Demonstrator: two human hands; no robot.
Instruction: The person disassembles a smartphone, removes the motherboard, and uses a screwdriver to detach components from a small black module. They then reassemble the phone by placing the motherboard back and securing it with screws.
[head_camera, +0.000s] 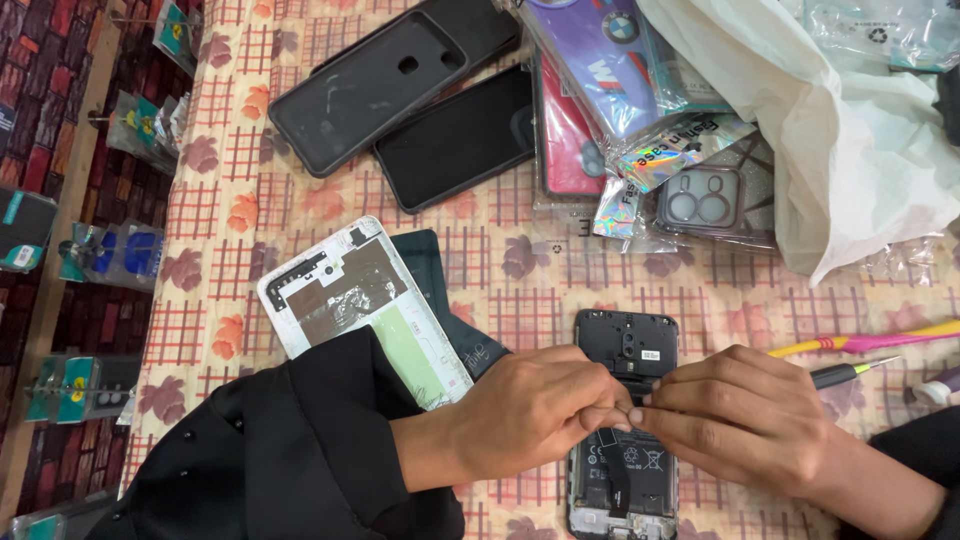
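An opened phone (627, 345) with its back cover off lies on the patterned cloth, its black battery and a flat ribbon cable (612, 470) exposed. My left hand (530, 405) and my right hand (740, 410) meet over the middle of the phone, fingertips pinching together at the ribbon. My right hand also holds a thin screwdriver (850, 373) whose tip points to the right. Left of my left sleeve lies a white phone frame (350, 295) on a dark case.
Two black phone cases (370, 90) and a dark phone (455, 140) lie at the back. Packaged cases (640, 100) and a white plastic bag (840, 130) fill the back right. A yellow-pink tool (870, 342) lies right. Packaged goods hang on racks (110, 250) left.
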